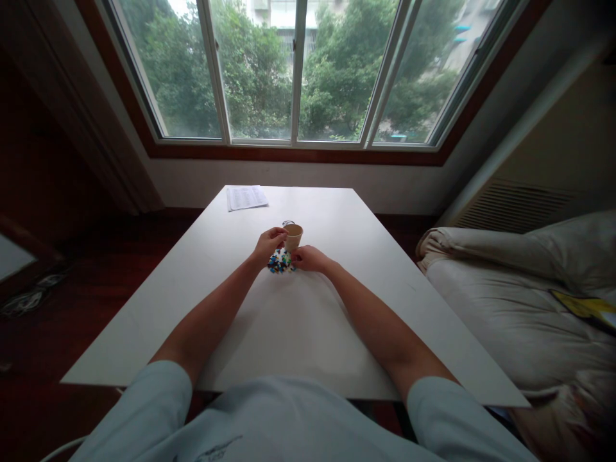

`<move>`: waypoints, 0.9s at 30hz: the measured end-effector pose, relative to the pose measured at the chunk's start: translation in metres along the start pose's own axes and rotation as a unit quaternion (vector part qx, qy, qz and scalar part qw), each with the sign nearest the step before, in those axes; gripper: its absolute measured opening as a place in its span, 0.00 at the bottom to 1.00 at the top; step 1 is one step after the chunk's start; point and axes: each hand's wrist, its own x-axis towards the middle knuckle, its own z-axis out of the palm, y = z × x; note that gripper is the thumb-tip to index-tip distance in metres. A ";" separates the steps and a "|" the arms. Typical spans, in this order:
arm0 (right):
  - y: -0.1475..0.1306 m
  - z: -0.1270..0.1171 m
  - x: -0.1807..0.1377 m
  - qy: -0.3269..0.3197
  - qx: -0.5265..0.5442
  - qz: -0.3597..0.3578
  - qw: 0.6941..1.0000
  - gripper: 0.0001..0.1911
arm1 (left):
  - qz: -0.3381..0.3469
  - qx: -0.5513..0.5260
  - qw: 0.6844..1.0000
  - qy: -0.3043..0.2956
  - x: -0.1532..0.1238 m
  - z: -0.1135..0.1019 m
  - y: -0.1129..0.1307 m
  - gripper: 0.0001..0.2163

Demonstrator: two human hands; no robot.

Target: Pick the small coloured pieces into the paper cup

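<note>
My left hand grips a brown paper cup by its left side. The cup is tilted a little, with its mouth partly facing me; what is inside cannot be made out. Below the cup, a small heap of multicoloured beads or tiny blocks lies on the white table. At the heap's right edge is my right hand, its fingers drawn together low by the cup's base. Whatever those fingertips hold is too small to tell.
Printed sheets of paper lie at the table's far left corner. Behind the cup is a thin dark loop. A pale sofa stands to the right, and a wide window is beyond the table.
</note>
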 end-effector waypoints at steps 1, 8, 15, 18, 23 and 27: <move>0.000 0.001 0.000 0.004 -0.006 0.001 1.000 0.07 | -0.006 -0.007 1.000 0.004 0.001 0.000 -0.001 0.13; 0.001 0.004 0.001 0.018 -0.022 0.002 1.000 0.07 | -0.049 -0.068 0.996 0.009 0.003 -0.001 0.003 0.16; 0.000 0.000 -0.001 0.009 0.025 -0.010 1.000 0.06 | -0.035 -0.007 0.999 0.018 0.000 0.000 0.008 0.14; 0.001 -0.001 -0.002 -0.008 0.043 -0.008 0.999 0.06 | -0.018 0.058 0.998 0.028 0.002 -0.006 0.005 0.12; 0.003 0.001 0.000 -0.003 0.037 -0.016 0.999 0.06 | 0.024 0.250 0.967 0.041 0.009 -0.026 -0.004 0.09; 0.005 0.001 0.001 0.038 0.042 -0.015 0.998 0.05 | 0.031 0.437 0.898 0.041 0.009 -0.039 -0.012 0.09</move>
